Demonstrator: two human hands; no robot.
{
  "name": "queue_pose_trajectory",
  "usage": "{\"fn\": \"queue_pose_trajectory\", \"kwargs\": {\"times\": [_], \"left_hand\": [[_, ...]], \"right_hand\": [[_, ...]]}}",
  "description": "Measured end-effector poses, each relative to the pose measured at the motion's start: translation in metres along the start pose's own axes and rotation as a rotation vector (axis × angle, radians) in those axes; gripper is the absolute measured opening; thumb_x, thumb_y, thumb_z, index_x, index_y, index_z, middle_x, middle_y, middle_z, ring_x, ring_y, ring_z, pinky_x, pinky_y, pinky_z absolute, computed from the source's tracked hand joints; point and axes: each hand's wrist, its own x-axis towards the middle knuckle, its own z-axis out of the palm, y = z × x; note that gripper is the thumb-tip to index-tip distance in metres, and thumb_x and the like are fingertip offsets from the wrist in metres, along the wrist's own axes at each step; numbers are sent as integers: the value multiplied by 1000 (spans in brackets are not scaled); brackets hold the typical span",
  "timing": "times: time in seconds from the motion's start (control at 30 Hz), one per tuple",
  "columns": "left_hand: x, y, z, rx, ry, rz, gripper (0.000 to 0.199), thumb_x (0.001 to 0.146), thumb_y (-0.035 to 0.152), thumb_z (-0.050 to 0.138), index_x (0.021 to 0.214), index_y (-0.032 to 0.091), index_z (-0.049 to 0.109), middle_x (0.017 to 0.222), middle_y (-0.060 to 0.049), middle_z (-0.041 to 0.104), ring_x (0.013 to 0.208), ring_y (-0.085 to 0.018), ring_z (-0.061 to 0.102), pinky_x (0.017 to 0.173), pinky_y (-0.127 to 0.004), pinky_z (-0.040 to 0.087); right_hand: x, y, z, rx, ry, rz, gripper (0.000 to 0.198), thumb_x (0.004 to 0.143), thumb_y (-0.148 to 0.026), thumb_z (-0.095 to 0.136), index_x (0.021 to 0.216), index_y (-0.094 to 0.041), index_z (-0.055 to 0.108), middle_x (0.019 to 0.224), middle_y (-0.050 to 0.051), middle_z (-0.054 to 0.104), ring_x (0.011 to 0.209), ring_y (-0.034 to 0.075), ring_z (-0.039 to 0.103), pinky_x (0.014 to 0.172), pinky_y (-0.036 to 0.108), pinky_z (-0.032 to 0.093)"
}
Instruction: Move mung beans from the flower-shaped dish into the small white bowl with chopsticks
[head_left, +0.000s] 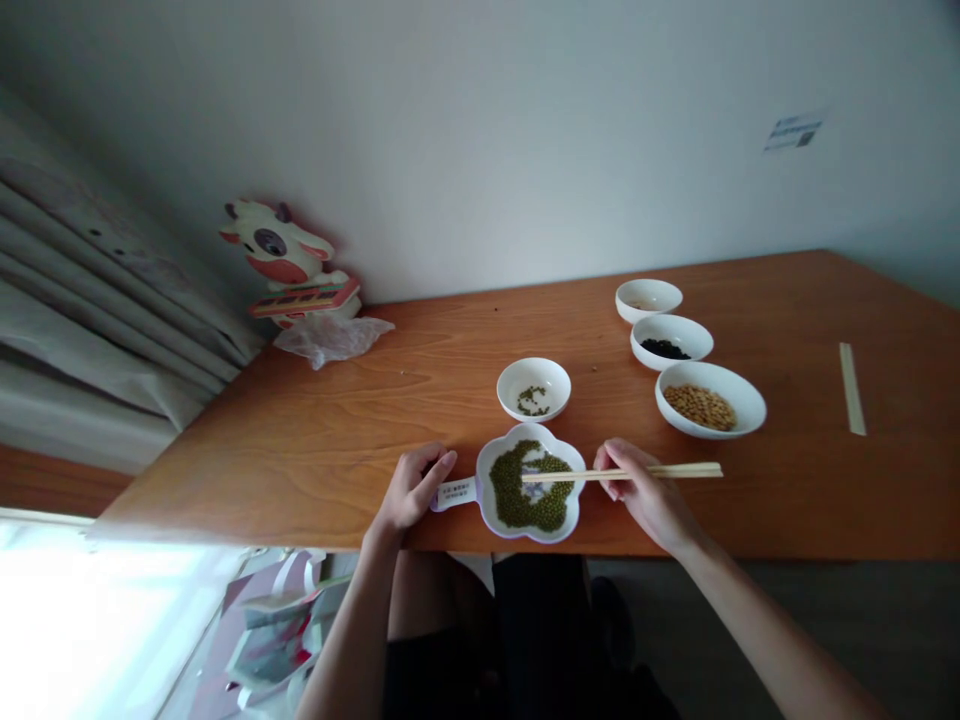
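A white flower-shaped dish with a purple rim (pixel 486 515) holds many small green beans, spread in a ring around a bare patch. Its short labelled handle (pixel 456 493) points left. My left hand (pixel 412 487) rests on the table beside the handle's end, fingers curled and thumb above; whether anything is in them is hidden. Between the fingers of my right hand (pixel 641 490) is a pair of chopsticks (pixel 559 477), their tips over the beans in the dish. Just behind the dish stands a small white bowl (pixel 508 388) with a few green beans at its bottom.
At the right stand three white bowls: one with tan beans (pixel 701 407), one with black beans (pixel 666 349), one with pale contents (pixel 643 303). A pale strip (pixel 853 388) lies further right. A cow toy (pixel 292 260) and plastic bag (pixel 330 338) sit back left.
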Motion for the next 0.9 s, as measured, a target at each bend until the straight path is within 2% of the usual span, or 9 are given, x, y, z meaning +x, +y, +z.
{"fn": "queue_pose_trajectory", "kwargs": {"times": [0.1, 0.27, 0.43, 0.6, 0.7, 0.9], "left_hand": [[-1, -3, -2, -22, 13, -3, 52, 101, 59, 50, 68, 19, 47, 66, 0, 48, 65, -15, 44, 60, -28, 36], [-3, -15, -4, -91, 81, 9, 56, 105, 59, 37, 65, 20, 44, 65, -1, 49, 64, -16, 47, 63, -28, 41], [-7, -18, 1, -101, 65, 8, 54, 104, 59, 50, 68, 19, 48, 64, 2, 46, 60, -13, 44, 57, -26, 35], [-4, -18, 4, -82, 56, 16, 51, 104, 57, 53, 70, 19, 47, 65, 3, 44, 59, -13, 42, 55, -25, 32], [-1, -18, 6, -68, 66, 39, 51, 105, 56, 51, 69, 20, 46, 64, 3, 44, 60, -13, 43, 57, -25, 33], [-1, -12, 9, -30, 49, 109, 51, 105, 54, 52, 68, 19, 47, 61, 3, 46, 60, -13, 44, 58, -27, 30]], "right_hand": [[-4, 1, 3, -24, -41, -9, 36, 103, -48, 62, 83, -19, 67, 71, 0, 57, 63, 14, 47, 59, 29, 35], [-7, 6, 4, -22, -57, -20, 29, 103, -47, 60, 94, -20, 69, 73, -1, 59, 62, 14, 49, 58, 29, 35], [-2, 13, 4, -27, -39, -60, 29, 106, -47, 57, 103, -21, 68, 78, 0, 62, 61, 13, 51, 54, 26, 37], [1, 19, -3, -55, -40, -84, 32, 107, -46, 59, 102, -16, 69, 81, -1, 65, 64, 11, 59, 59, 25, 51], [3, 24, -9, -79, -55, -74, 27, 106, -42, 63, 108, -16, 70, 92, 2, 71, 72, 13, 66, 65, 28, 58], [3, 29, -19, -108, -43, -41, 26, 105, -38, 66, 117, -16, 71, 109, 6, 74, 86, 17, 72, 77, 34, 64]]}}
